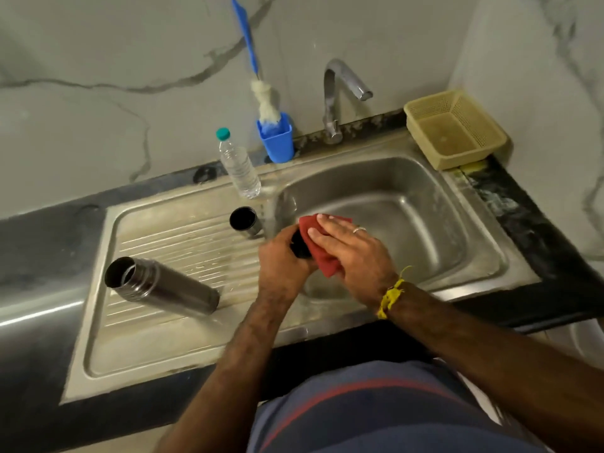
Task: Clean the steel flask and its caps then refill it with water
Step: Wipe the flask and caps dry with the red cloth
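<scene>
Fingers (322,232) press red cloth (318,253) onto black cap (300,248) — left hand (282,259) grips it

Grey-white marble-look wall tiles (98,60) with dark veins, meeting at a corner on the right. Dark speckled stone table (536,237) set with a steel sink (457,197) and ribbed drainboard (170,233). Chrome tap (336,93) at the back. Soft, dim light.

No readable text, label, brand or number on anything in view.
</scene>
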`<state>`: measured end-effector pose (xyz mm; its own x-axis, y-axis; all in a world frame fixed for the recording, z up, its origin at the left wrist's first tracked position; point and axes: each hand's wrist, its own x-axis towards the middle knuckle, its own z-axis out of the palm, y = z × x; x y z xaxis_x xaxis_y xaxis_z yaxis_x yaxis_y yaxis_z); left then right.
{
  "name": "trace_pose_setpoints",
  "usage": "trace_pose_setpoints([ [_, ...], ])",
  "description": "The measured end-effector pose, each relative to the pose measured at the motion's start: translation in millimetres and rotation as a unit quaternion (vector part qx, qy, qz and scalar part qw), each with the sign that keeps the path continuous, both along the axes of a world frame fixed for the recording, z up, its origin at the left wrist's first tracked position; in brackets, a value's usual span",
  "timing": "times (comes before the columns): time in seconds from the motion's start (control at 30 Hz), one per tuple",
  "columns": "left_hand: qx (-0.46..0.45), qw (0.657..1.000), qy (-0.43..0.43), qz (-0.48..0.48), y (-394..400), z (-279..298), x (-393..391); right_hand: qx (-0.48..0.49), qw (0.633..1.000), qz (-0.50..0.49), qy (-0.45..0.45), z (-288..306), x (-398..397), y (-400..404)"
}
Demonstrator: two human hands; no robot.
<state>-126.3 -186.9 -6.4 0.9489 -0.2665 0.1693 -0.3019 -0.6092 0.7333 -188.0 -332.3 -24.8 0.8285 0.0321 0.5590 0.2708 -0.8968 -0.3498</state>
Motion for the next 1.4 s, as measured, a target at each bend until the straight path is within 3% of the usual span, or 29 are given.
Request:
trace_pose_setpoints([
  [0.13, -0.018, 0.999, 0.033, 0.014, -10.7, 3.9, 10.4, 0.012, 1.000, -0.007, 0.001, -2.7, -9.0, 5.4],
  [0.27, -0.035, 0.998, 0.045, 0.030, -12.7, 10.5, 11.7, 0.128, 0.988, -0.068, 0.051, -5.6, -1.1, -2.3],
  [0.4, -0.019, 0.999, 0.009, 0.024, -12.4, 13.5, 13.8, 0.104, 0.994, -0.033, 0.028, -6.8, -10.1, 2.0],
  [0.57, -0.014, 0.999, -0.014, 0.025, -16.2, 19.0, 26.4, 0.229, 0.970, -0.073, 0.032, 6.1, 11.6, -0.6],
  [0.7, 0.021, 0.999, -0.014, -0.028, -29.3, 22.1, 20.7, 0.341, 0.935, -0.100, 0.008, 26.1, 17.7, -2.7],
  [0.77, 0.012, 0.999, 0.003, -0.029, -36.3, 20.7, 14.2, 0.300, 0.950, -0.086, 0.021, 34.6, 16.6, -7.0],
  [0.87, -0.091, 0.994, 0.060, 0.011, -27.7, 20.5, 19.4, 0.192, 0.981, -0.014, 0.036, 28.5, 1.5, -12.2],
  [0.93, -0.211, 0.969, 0.115, 0.048, -20.2, 20.3, 23.1, 0.246, 0.968, -0.023, 0.038, 19.8, 0.4, -17.5],
  [1.0, -0.323, 0.928, 0.179, 0.044, -26.5, 21.8, 17.9, 0.362, 0.928, -0.085, 0.023, 21.3, 9.1, -18.0],
  [1.07, -0.395, 0.883, 0.251, 0.023, -37.4, 18.8, 7.3, 0.391, 0.915, -0.102, 0.014, 27.3, 19.1, -14.5],
  [1.17, -0.439, 0.839, 0.320, 0.022, -47.1, 12.3, -0.5, 0.364, 0.928, -0.081, 0.010, 34.0, 25.3, -10.5],
  [1.4, -0.453, 0.815, 0.347, 0.099, -46.8, 11.1, 5.2, 0.201, 0.977, -0.065, 0.014, 25.1, 2.8, -7.7],
])
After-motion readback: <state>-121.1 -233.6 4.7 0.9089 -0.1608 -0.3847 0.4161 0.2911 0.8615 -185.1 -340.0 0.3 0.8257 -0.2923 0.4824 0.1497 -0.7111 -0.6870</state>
